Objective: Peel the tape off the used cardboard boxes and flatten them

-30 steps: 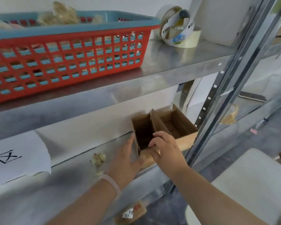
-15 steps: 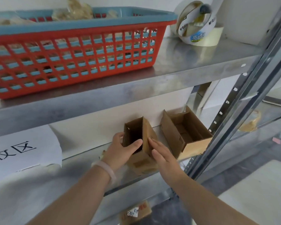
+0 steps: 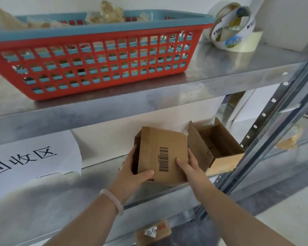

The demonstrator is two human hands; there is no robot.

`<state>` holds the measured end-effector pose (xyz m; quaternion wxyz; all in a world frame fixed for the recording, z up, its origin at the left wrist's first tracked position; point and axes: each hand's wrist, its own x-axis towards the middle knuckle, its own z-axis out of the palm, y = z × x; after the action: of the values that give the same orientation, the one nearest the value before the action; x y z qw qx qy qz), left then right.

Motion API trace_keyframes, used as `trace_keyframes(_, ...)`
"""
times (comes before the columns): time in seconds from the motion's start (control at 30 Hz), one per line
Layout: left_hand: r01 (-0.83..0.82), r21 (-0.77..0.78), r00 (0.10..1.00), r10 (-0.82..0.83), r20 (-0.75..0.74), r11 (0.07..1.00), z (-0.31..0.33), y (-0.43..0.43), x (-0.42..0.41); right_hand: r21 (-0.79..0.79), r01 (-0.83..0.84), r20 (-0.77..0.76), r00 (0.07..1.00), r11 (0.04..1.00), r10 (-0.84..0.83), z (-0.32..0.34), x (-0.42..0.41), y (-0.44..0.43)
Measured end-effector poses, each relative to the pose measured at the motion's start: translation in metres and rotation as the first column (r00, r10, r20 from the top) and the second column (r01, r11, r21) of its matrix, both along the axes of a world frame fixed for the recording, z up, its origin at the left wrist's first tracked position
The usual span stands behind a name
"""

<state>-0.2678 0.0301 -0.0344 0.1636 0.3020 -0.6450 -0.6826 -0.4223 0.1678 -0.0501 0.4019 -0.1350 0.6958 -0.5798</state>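
A small brown cardboard box (image 3: 163, 153) with a printed barcode is held over the middle metal shelf (image 3: 43, 197), its open end facing left. My left hand (image 3: 133, 174) grips its left open edge, thumb across the lower front. My right hand (image 3: 190, 166) holds its right side, thumb on the barcode face. A second open cardboard box (image 3: 215, 144) lies on its side on the shelf just to the right, beside the upright post.
A red and blue basket (image 3: 96, 68) with crumpled tape sits on the upper shelf, rolls of tape (image 3: 233, 31) to its right. A white paper sign (image 3: 30, 157) hangs at left. A grey slotted post (image 3: 267, 128) stands at right. Another cardboard box (image 3: 153, 231) lies below.
I have pulled the left box away from the second box and turned it, so its barcode face now points towards me. Both hands stay on it.
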Motion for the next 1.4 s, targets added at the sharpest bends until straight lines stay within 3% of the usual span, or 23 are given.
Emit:
trace_keyframes(0.07, 0.024, 0.034, 0.999, -0.022, -0.050, 0.999, -0.001, 0.000, 0.004, -0.066, -0.050, 0.076, 0.996, 0.997, 0.055, 0.002, 0.000, 0.002)
trace_keyframes(0.17, 0.021, 0.120, 0.999, -0.017, -0.037, 0.993, 0.003, -0.002, 0.010, -0.120, -0.055, 0.036, 0.998, 0.991, 0.059, 0.008, 0.004, 0.002)
trace_keyframes(0.3, -0.128, -0.026, 0.992, 0.128, 0.004, 0.991, 0.017, -0.009, 0.015, -0.153, -0.077, -0.316, 0.948, 0.985, 0.025, 0.023, 0.009, 0.004)
trace_keyframes(0.4, -0.269, -0.233, 0.962, 0.272, -0.019, 0.935, 0.032, -0.013, 0.017, -0.030, -0.144, -0.641, 0.762, 0.989, 0.091, 0.030, 0.010, 0.008)
trace_keyframes(0.47, -0.243, -0.410, 0.967, 0.255, -0.027, 0.879, 0.041, -0.014, 0.019, 0.073, -0.158, -0.771, 0.618, 0.985, 0.156, 0.032, 0.011, 0.009)
trace_keyframes(0.6, -0.036, -0.553, 0.996, 0.075, 0.048, 0.832, 0.058, -0.007, 0.021, 0.096, -0.191, -0.898, 0.407, 0.977, 0.168, 0.034, 0.021, 0.006)
trace_keyframes(0.7, -0.042, -0.565, 0.999, 0.045, -0.010, 0.824, 0.060, 0.000, 0.027, 0.068, -0.202, -0.938, 0.322, 0.977, 0.132, 0.034, 0.027, 0.003)
trace_keyframes(0.83, -0.168, -0.451, 0.985, 0.132, -0.110, 0.877, 0.056, 0.003, 0.044, 0.059, -0.255, -0.938, 0.317, 0.965, 0.141, 0.038, 0.037, -0.002)
trace_keyframes(0.97, -0.359, -0.270, 0.927, 0.307, -0.216, 0.894, 0.052, 0.001, 0.069, 0.024, -0.282, -0.883, 0.444, 0.959, 0.153, 0.045, 0.054, -0.016)
trace_keyframes(1.1, -0.504, -0.122, 0.853, 0.471, -0.224, 0.855, 0.044, -0.008, 0.105, 0.041, -0.373, -0.831, 0.502, 0.927, 0.239, 0.046, 0.075, -0.032)
trace_keyframes(1.4, -0.679, -0.129, 0.733, 0.659, -0.167, 0.723, 0.034, -0.028, 0.187, 0.154, -0.447, -0.710, 0.570, 0.881, 0.413, 0.043, 0.143, -0.083)
